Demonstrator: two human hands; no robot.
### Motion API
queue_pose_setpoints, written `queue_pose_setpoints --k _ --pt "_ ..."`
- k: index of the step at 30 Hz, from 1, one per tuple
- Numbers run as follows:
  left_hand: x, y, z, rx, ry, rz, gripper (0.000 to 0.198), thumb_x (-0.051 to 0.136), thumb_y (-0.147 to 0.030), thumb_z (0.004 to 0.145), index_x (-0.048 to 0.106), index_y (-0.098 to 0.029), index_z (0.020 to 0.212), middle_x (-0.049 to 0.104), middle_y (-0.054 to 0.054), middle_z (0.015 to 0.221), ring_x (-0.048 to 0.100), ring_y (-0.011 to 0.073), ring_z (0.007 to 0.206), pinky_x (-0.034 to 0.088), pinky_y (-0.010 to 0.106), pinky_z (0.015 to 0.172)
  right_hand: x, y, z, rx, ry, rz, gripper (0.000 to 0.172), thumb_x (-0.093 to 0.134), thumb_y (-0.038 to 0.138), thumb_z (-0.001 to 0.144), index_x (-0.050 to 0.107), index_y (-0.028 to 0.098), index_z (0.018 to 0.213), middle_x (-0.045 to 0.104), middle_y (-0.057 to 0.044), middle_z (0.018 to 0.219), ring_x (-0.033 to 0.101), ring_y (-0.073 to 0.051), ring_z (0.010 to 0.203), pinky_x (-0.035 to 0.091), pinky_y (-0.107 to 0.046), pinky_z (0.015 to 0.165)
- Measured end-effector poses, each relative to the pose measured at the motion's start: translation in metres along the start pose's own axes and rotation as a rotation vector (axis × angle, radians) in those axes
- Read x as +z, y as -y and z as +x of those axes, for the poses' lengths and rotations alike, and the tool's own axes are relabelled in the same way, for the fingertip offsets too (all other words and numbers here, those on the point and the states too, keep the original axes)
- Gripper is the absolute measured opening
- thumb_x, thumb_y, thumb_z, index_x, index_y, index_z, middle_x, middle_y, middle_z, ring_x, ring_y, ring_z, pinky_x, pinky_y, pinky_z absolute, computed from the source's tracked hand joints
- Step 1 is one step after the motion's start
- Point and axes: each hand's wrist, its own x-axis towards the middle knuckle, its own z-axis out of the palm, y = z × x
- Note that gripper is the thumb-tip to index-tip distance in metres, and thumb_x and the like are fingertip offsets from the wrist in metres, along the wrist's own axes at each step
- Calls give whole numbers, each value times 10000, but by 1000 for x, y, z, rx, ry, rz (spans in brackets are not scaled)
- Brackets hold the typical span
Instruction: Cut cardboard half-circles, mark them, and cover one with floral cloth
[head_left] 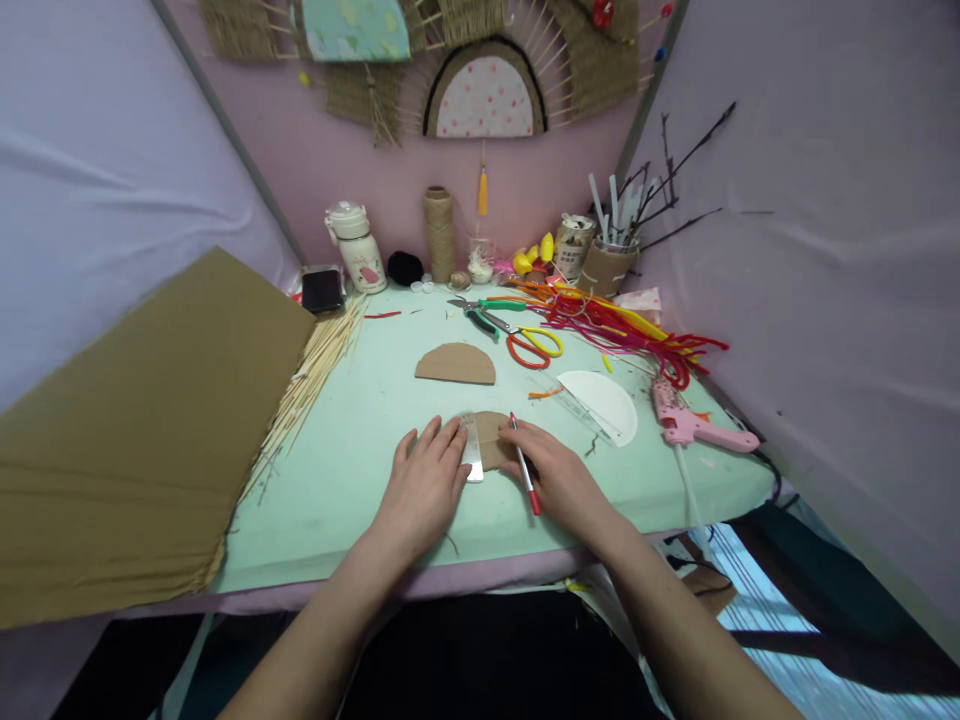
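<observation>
A small cardboard piece with a curved top edge lies near the table's front, partly hidden by my hands. Across its left part lies a short metal ruler. My left hand is spread flat beside the ruler, index finger and thumb pressing on it. In my right hand is a pen, silver with red ends, slanting over the cardboard's right side. Those right fingertips touch the cardboard's right edge. Just beyond lies a separate cardboard half-disc.
Pliers, scissors, a white half-disc and a clear ruler lie beyond my hands. Right are pipe cleaners and a pink glue gun. Left are thin sticks and large cardboard. A bottle stands behind.
</observation>
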Motion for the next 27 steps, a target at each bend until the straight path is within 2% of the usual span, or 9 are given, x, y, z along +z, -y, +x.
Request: queue_pose_setpoints --k 9,27 --pt "8 2 3 22 -52 -24 443 390 -296 980 483 -125 1378 448 105 1483 389 259 1379 338 452 1119 9 8 -5 40 -46 -39 298 572 218 909 573 186 1205 636 -140 1243 531 -273 1256 485 -458 1014" --pt "8 8 5 69 -66 -129 449 404 -330 975 494 -131 1368 463 139 1466 406 271 1366 363 458 1108 10 8 -6 62 -66 -17 316 581 219 899 571 214 1214 633 -132 1254 546 -278 1242 491 -478 1005"
